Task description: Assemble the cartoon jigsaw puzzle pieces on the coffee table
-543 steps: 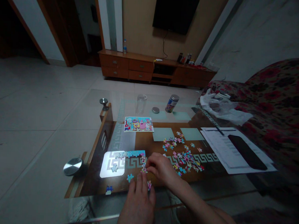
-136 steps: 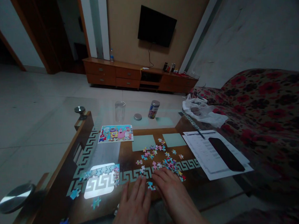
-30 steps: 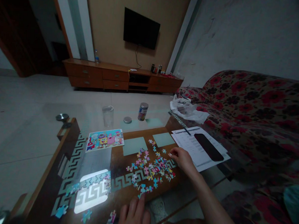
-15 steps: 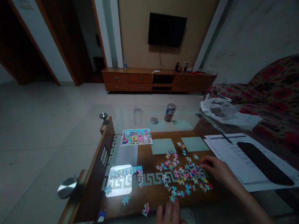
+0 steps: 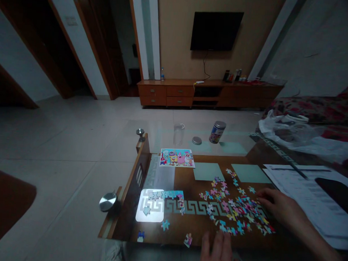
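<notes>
Since half a second ago view swung left; right hand (image 5: 282, 207) stays at pile's right edge. Desk (image 5: 199, 234) lower centre. Pile (image 5: 235, 207) spreads left-right, left of right hand, above left hand (image 5: 219, 252). Right hand nearer, fingers loosely curled on pieces; grip unclear. Left flat, open, empty.

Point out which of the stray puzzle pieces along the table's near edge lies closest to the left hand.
The pink-and-white piece, just left of the left hand. The blue strays lie farther left.
</notes>
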A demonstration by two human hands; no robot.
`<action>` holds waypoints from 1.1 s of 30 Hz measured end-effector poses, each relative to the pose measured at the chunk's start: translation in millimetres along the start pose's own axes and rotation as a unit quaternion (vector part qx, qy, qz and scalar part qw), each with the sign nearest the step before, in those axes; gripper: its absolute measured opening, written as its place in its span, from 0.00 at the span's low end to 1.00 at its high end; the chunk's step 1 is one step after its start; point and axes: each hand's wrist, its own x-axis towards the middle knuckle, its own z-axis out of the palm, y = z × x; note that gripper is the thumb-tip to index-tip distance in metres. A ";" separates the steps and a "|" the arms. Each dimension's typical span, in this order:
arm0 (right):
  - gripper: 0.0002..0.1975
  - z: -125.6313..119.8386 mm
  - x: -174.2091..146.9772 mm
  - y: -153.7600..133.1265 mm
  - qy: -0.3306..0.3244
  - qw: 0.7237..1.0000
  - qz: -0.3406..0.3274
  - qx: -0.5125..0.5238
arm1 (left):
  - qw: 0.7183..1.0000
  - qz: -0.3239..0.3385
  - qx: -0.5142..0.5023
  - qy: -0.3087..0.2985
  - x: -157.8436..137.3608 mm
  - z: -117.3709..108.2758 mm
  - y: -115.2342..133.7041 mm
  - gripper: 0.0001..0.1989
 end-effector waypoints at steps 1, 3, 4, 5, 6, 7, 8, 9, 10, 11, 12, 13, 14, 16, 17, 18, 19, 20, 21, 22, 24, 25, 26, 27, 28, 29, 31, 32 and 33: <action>0.12 -1.5 0.0 -5.2 0.019 1.000 -0.009 -0.014 | 1.000 -0.006 0.011 0.007 -1.5 -11.4 -0.6 0.26; 0.14 -3.0 -1.7 -22.8 0.073 0.996 -0.041 -0.034 | 0.999 0.032 0.036 0.016 -5.9 -39.0 -5.1 0.23; 0.14 -2.1 -3.9 -35.6 0.105 0.992 -0.061 -0.039 | 0.997 0.063 0.051 0.008 -8.9 -54.0 -9.4 0.21; 0.15 0.2 -7.3 -50.9 0.133 0.987 -0.085 -0.038 | 0.993 0.089 0.072 -0.003 -12.4 -68.8 -15.0 0.21; 0.15 4.3 -12.0 -68.3 0.144 0.982 -0.118 -0.026 | 0.992 0.089 0.093 -0.011 -16.2 -82.6 -21.9 0.28; 0.15 10.2 -18.0 -87.1 0.145 0.977 -0.155 -0.005 | 0.992 0.061 0.111 -0.009 -20.1 -94.8 -29.7 0.34; 0.14 17.9 -25.3 -106.4 0.135 0.972 -0.193 0.019 | 0.992 0.021 0.126 0.001 -24.0 -104.8 -38.2 0.36; 0.14 27.1 -33.3 -125.4 0.119 0.966 -0.227 0.042 | 0.989 -0.012 0.144 0.014 -27.7 -112.7 -47.2 0.36; 0.14 37.2 -41.8 -143.1 0.114 0.958 -0.256 0.066 | 0.986 -0.042 0.160 0.022 -31.0 -118.4 -56.4 0.35; 0.15 47.7 -50.2 -159.0 0.096 0.948 -0.290 0.084 | 0.981 -0.069 0.177 0.037 -33.8 -122.2 -65.6 0.34; 0.17 58.0 -58.0 -172.6 0.071 0.939 -0.322 0.098 | 0.977 -0.088 0.189 0.038 -36.2 -124.6 -74.4 0.34; 0.19 67.5 -64.8 -183.7 0.053 0.933 -0.340 0.108 | 0.973 -0.099 0.201 0.049 -38.2 -125.9 -82.7 0.34; 0.21 75.9 -70.1 -192.3 0.038 0.931 -0.345 0.115 | 0.970 -0.105 0.209 0.059 -39.8 -126.4 -90.3 0.34; 0.24 88.1 -76.5 -202.8 0.015 0.929 -0.350 0.119 | 0.969 -0.099 0.216 0.073 -42.1 -126.0 -102.3 0.34; 0.24 92.0 -77.7 -205.6 0.010 0.931 -0.345 0.120 | 0.969 -0.094 0.216 0.076 -42.9 -125.4 -106.6 0.33; 0.25 94.6 -77.8 -207.2 0.004 0.932 -0.342 0.122 | 0.970 -0.087 0.214 0.077 -43.6 -124.6 -109.8 0.32; 0.26 96.2 -77.1 -208.1 -0.001 0.932 -0.339 0.125 | 0.971 -0.082 0.211 0.077 -44.0 -123.8 -112.2 0.32; 0.26 97.1 -75.9 -208.5 -0.007 0.933 -0.338 0.128 | 0.972 -0.078 0.207 0.075 -44.1 -123.0 -113.9 0.31; 0.26 97.4 -74.5 -208.6 -0.015 0.932 -0.338 0.130 | 0.973 -0.077 0.205 0.072 -43.9 -122.4 -115.2 0.31; 0.26 97.4 -73.0 -208.7 -0.022 0.932 -0.336 0.131 | 0.974 -0.076 0.203 0.068 -43.4 -122.1 -116.4 0.31; 0.24 96.9 -70.6 -209.3 -0.036 0.933 -0.332 0.136 | 0.975 -0.076 0.200 0.058 -41.5 -122.7 -119.1 0.31; 0.23 96.5 -69.7 -209.8 -0.042 0.933 -0.329 0.141 | 0.976 -0.075 0.198 0.053 -40.4 -123.7 -120.7 0.31; 0.23 95.9 -69.2 -210.5 -0.048 0.932 -0.327 0.146 | 0.977 -0.074 0.196 0.048 -39.4 -125.2 -122.4 0.31; 0.22 95.3 -69.0 -211.5 -0.055 0.932 -0.326 0.151 | 0.977 -0.073 0.194 0.043 -38.4 -127.0 -124.0 0.31; 0.22 94.8 -68.9 -212.7 -0.061 0.931 -0.324 0.156 | 0.978 -0.072 0.192 0.039 -37.7 -129.1 -125.5 0.31; 0.21 94.4 -68.9 -214.0 -0.065 0.931 -0.321 0.160 | 0.978 -0.073 0.192 0.033 -37.1 -131.4 -126.6 0.30; 0.21 94.4 -68.9 -216.8 -0.070 0.930 -0.316 0.173 | 0.978 -0.075 0.194 0.023 -36.8 -135.6 -128.0 0.30; 0.21 94.9 -68.6 -218.2 -0.070 0.930 -0.314 0.180 | 0.978 -0.076 0.195 0.022 -36.8 -137.2 -128.3 0.30; 0.20 95.7 -68.2 -219.4 -0.069 0.928 -0.313 0.188 | 0.977 -0.077 0.196 0.023 -37.0 -138.5 -128.5 0.30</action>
